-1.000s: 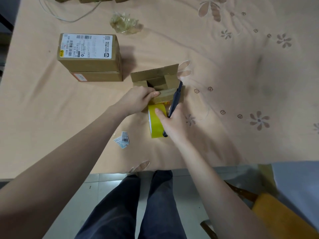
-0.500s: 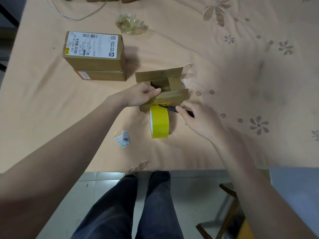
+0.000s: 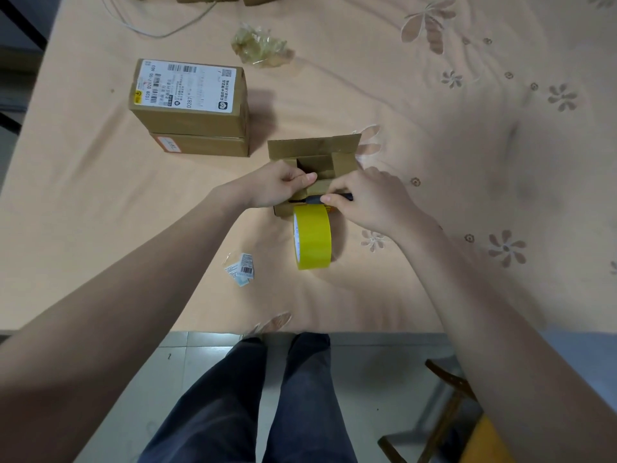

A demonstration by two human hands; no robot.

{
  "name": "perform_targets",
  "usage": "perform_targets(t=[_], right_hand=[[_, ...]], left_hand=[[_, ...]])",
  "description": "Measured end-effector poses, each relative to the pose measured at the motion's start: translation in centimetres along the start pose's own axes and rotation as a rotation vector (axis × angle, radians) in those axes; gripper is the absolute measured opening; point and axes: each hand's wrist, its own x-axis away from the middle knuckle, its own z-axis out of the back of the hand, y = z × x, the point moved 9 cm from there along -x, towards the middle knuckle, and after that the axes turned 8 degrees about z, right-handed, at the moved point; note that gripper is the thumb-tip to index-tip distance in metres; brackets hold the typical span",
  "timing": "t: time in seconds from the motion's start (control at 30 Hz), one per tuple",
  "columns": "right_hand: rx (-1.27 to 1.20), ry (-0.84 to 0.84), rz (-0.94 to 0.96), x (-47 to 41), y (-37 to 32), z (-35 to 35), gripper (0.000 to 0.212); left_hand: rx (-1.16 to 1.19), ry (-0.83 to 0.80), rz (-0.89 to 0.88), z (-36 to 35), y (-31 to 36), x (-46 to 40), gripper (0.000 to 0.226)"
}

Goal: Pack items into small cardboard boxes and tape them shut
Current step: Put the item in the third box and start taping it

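Two hands meet at a small cardboard box point(image 3: 314, 162) near the middle of the counter point(image 3: 467, 162), its far flap raised. The near flap is pinched by the left hand point(image 3: 277, 187); a black knife point(image 3: 329, 198) is gripped by the right hand point(image 3: 370, 202) along the box's front edge. A yellow tape roll point(image 3: 312, 240) stands on edge against it. Two stacked sealed boxes point(image 3: 190, 105) sit apart to the left. Bare cloth lies to the right.

Bright yellow tape roll point(image 3: 312, 240), plain brown cardboard box point(image 3: 315, 155) – peach tablecloth point(image 3: 434, 128) with pale flower print, white label point(image 3: 187, 85) on stacked boxes point(image 3: 190, 108).
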Motion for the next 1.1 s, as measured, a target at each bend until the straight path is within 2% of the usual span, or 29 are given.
perform_targets(t=[0.37,0.73,0.83,0.97,1.03,1.1], right_hand=[[0.035,0.009,-0.07,0.7,2.5,0.2,0.027],[0.034,-0.01,-0.2,3.4,5.8,1.0,0.021],[0.017,-0.007,-0.238,4.8,7.1,1.3,0.018],[-0.194,0.147,-0.313,6.8,7.7,1.3,0.022],[-0.376,0.259,-0.398,7.5,7.1,0.4,0.028],[-0.57,0.303,-0.494,7.6,5.8,-1.4,0.032]], left_hand=[[-0.134,0.06,-0.094,0.2,0.7,0.3,0.04],[-0.176,0.097,-0.13,-0.1,1.0,0.3,0.038],[-0.181,0.139,-0.154,0.0,1.0,0.5,0.031],[-0.217,0.237,-0.142,0.4,0.5,1.1,0.022],[-0.256,0.299,-0.154,0.5,0.8,1.5,0.021],[-0.317,0.374,-0.166,0.6,1.2,1.9,0.021]])
